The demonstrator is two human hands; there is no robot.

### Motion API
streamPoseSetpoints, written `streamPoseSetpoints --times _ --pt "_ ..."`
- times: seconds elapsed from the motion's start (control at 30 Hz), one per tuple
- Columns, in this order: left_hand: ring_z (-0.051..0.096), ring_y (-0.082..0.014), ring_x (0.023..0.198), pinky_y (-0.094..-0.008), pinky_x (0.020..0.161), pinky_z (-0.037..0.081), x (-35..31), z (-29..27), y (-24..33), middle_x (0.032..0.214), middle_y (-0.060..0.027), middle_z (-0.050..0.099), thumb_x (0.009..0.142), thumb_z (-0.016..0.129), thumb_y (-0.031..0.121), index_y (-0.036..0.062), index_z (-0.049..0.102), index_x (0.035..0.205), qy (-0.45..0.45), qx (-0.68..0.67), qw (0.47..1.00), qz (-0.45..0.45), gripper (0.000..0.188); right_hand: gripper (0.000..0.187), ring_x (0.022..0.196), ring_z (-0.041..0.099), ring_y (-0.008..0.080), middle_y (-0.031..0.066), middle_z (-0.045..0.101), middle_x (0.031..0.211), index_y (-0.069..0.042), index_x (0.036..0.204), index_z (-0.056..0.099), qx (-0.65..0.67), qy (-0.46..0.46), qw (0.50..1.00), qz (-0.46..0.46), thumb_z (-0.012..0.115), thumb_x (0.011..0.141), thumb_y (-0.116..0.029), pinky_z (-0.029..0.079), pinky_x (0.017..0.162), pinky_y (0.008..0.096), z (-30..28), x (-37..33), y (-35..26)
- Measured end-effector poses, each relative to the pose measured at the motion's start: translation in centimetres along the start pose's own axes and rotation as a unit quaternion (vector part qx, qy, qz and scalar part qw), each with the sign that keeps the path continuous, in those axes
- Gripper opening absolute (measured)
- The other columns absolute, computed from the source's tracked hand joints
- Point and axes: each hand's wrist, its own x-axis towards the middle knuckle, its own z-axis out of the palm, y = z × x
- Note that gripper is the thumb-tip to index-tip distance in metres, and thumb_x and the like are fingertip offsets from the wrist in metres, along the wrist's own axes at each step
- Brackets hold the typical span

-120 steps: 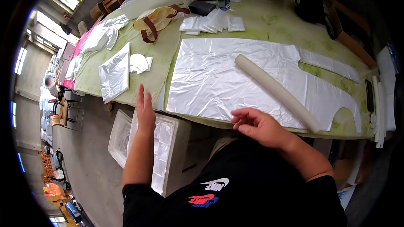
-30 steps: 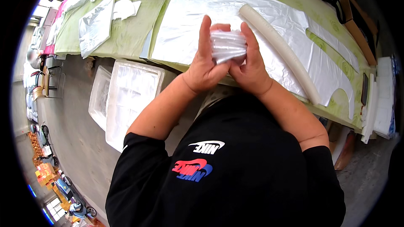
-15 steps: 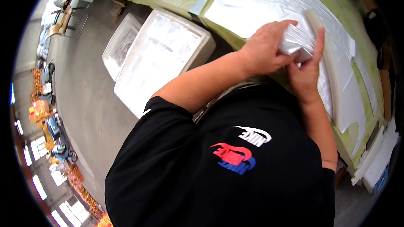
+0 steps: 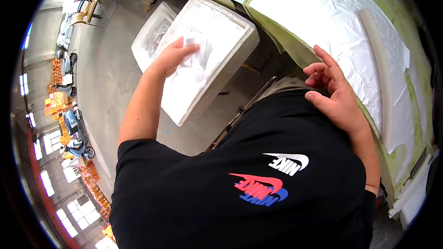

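My left hand point(image 4: 173, 57) reaches out over a white foam box point(image 4: 208, 93). A bundle of shiny whitish sheets point(image 4: 199, 57), which look like thin plastic film, is between its thumb and fingers; some fingers are hidden behind the bundle. Glare blurs the sheets into the bright contents of the box, so I cannot tell whether they touch. By the near edge of the table, my right hand point(image 4: 336, 96) hangs with nothing in it, fingers loosely bent and apart.
Silvery film point(image 4: 304, 9) covers the table's green cloth point(image 4: 288, 41). A long pale roll or strip point(image 4: 378, 64) lies on it. Behind the foam box stands a smaller translucent box point(image 4: 143, 41). Parked scooters point(image 4: 76, 131) and stacked orange cartons point(image 4: 56, 103) line the far left.
Both hands held the sheets together above the table. My left hand has carried the bundle left over the foam box; my right hand has let go and dropped back towards me.
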Motion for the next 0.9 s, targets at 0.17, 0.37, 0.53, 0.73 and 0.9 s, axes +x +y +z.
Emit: streamPoseSetpoints --times 0.17,0.37,0.53,0.73,0.9 --pt "0.064 -0.0184 0.110 -0.0320 0.099 0.047 1.6 0.4 -2.0 0.122 -0.0074 0.067 0.092 0.073 0.023 0.0031 0.054 0.139 -0.001 0.204 0.978 -0.052 0.055 0.077 0.098 0.054 0.0116 0.0051 0.056 0.116 -0.011 0.154 0.037 0.008 -0.011 1.000 0.001 0.070 0.085 0.003 0.048 0.094 0.0272 0.2 -0.4 -0.3" --pt "0.065 -0.0280 0.113 -0.0354 0.097 0.048 2.2 3.3 -4.1 0.124 -0.0215 0.066 0.090 0.073 0.033 0.0073 0.052 0.144 0.118 0.361 0.923 0.056 0.064 0.069 0.096 0.054 0.0104 0.0045 0.056 0.115 -0.009 0.151 0.042 0.011 -0.005 1.000 0.004 0.068 0.088 0.002 0.048 0.093 0.0264 -0.2 -1.0 0.4" --pt "0.066 -0.0302 0.105 -0.0362 0.093 0.050 2.7 4.4 -6.4 0.118 -0.0200 0.068 0.092 0.070 0.032 0.0151 0.054 0.143 0.155 0.347 0.918 0.110 0.056 0.064 0.094 0.055 0.0098 0.0042 0.056 0.114 -0.008 0.149 0.045 0.016 -0.013 1.000 -0.006 0.067 0.090 0.000 0.048 0.091 0.0255 -0.4 -1.0 0.5" --pt "0.061 -0.0393 0.112 -0.0406 0.103 0.045 3.8 4.0 -8.3 0.125 -0.0247 0.064 0.100 0.056 0.030 0.0033 0.053 0.141 0.183 0.426 0.840 0.282 0.049 0.062 0.094 0.055 0.0095 0.0037 0.057 0.112 -0.008 0.148 0.046 0.008 -0.018 1.000 -0.004 0.066 0.091 -0.001 0.048 0.090 0.0251 -0.8 -1.3 0.8" --pt "0.059 -0.0432 0.116 -0.0400 0.105 0.044 4.3 3.8 -8.9 0.121 -0.0287 0.064 0.101 0.051 0.026 -0.0078 0.056 0.131 0.153 0.346 0.889 0.257 0.046 0.060 0.093 0.055 0.0092 0.0032 0.057 0.111 -0.008 0.147 0.047 0.012 -0.013 1.000 -0.006 0.067 0.091 -0.003 0.048 0.089 0.0251 -0.9 -1.2 1.0"
